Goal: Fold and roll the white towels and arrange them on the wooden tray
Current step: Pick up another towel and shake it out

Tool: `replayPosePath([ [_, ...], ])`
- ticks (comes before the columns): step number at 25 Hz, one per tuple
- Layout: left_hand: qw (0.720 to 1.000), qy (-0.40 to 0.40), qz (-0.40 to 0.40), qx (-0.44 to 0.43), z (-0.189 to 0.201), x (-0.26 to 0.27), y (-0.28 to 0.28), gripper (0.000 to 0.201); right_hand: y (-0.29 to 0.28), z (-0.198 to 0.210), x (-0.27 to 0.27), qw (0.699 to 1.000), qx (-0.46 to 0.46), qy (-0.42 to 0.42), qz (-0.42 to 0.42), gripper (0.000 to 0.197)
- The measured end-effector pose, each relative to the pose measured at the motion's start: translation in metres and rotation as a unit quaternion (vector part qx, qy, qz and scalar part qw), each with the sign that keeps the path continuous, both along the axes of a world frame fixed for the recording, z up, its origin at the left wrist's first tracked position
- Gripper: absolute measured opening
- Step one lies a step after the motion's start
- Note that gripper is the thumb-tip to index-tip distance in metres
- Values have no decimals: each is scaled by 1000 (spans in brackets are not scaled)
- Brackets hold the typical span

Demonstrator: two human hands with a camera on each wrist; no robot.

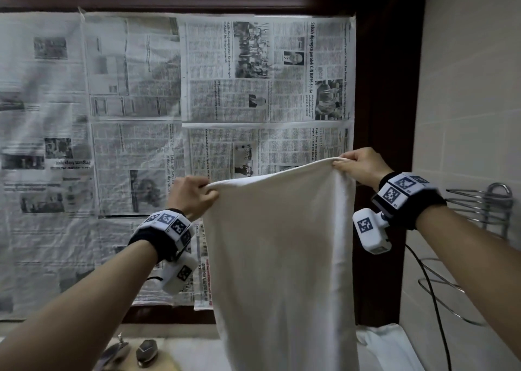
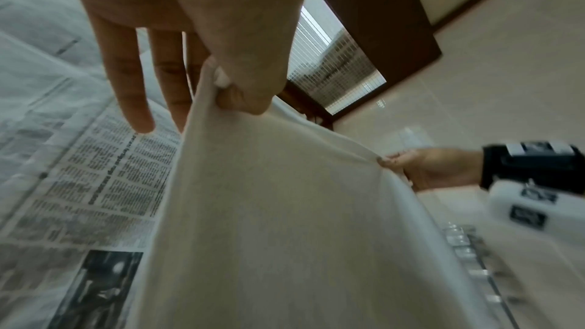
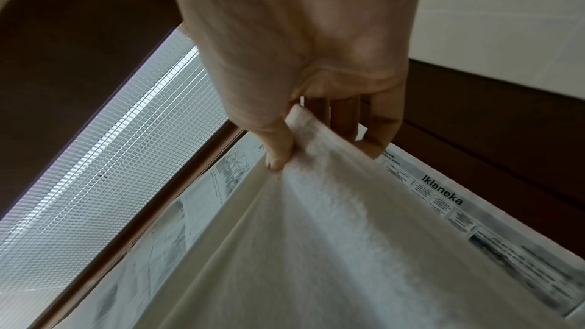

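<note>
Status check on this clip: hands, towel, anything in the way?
Left hand and right hand each pinch a top corner of the white cloth towel. Towel hangs unfolded before the newspaper-covered window. Nothing obstructing.

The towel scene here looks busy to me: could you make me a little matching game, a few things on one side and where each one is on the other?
Things:
1. white towel
2. newspaper sheets
3. metal wire rack
4. left hand

Places or states:
a. fixed to the tiled wall on the right
b. pinching the towel's top left corner
c. hanging down, held up by its two top corners
d. spread over the surface behind the towel

Pairs: 1-c, 2-d, 3-a, 4-b
</note>
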State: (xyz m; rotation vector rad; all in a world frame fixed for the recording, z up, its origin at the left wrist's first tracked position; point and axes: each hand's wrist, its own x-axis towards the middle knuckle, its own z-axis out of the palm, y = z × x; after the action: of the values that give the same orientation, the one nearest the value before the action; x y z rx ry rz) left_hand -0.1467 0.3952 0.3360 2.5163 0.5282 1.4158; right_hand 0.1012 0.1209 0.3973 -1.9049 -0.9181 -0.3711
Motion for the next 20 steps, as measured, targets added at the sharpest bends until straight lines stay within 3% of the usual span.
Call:
replayPosePath([
  [3,998,-29,44,26,8,-1,-7,35,0,0,4,1000,18,7,-1,19],
  [7,999,-50,-8,-1,13,-1,-5,8,-1,1,7,999,34,22,7,18],
  [13,989,-55,-106,-83,20,-4,0,10,-6,2,11,998,43,46,17,15],
  [17,995,-60,-74,-38,27,-8,7,17,-7,2,5,999,31,19,13,8],
  [20,983,-60,-133,-109,34,-14,6,17,-10,5,-3,1000,27,10,2,8],
])
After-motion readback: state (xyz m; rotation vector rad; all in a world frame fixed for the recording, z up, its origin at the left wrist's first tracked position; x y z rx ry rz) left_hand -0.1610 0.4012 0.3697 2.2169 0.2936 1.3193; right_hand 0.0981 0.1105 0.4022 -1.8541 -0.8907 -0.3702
